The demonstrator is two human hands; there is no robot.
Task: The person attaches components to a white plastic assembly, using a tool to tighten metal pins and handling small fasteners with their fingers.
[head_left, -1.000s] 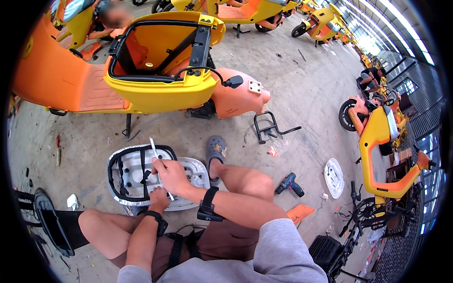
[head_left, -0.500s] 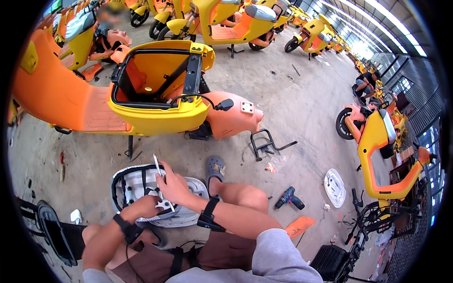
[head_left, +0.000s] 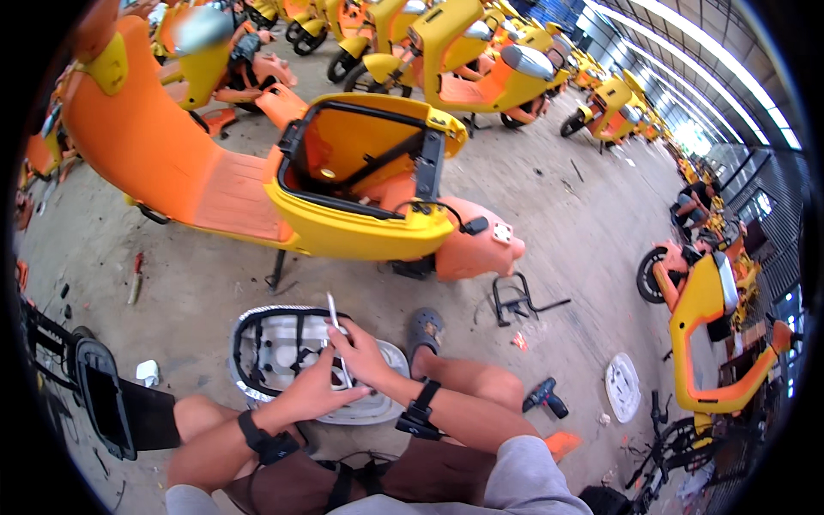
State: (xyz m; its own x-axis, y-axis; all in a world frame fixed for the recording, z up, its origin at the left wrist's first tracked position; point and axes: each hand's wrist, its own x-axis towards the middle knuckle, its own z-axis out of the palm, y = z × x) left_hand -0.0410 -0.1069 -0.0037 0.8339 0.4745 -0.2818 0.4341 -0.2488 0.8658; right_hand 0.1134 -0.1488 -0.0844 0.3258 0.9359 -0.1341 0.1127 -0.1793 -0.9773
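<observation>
On the rough grey floor (head_left: pixel 189 330), leftmost, I see a black housing (head_left: pixel 103 403), hollow with a rounded rim. Right of it lie a small white scrap (head_left: pixel 148 372) and a slim red-handled tool (head_left: pixel 136 279). Beyond them stands the open scooter (head_left: pixel 360 236), smooth orange and yellow plastic, its bay edged in black.

Nearer me, the rounded white shell (head_left: pixel 283 335) lies hollow side up, black trim around its rim and black straps across its moulded ribs; a second pale shell (head_left: pixel 365 410) shows past its right edge. The left hand (head_left: pixel 318 390) is spread over the shell's right side, thumb raised, fingers pointing right; I can't tell whether it grips anything. The long, thin, pale strip (head_left: pixel 333 311) slants above the shell's right edge, pinched in the partly curled right hand (head_left: pixel 360 356).

Farther right come a bent black tubular frame (head_left: pixel 519 300), a dark blue-and-black drill (head_left: pixel 546 398), a flat orange panel (head_left: pixel 563 445) and an oval white cover (head_left: pixel 622 388).

Half a second ago the left hand was bent down over the shell; now it has opened out, thumb up. The right hand keeps its hold on the strip, and my view has swung, setting everything farther right.

The scooter's white tail plate (head_left: pixel 501 233) bears dark marks too small to make out.
</observation>
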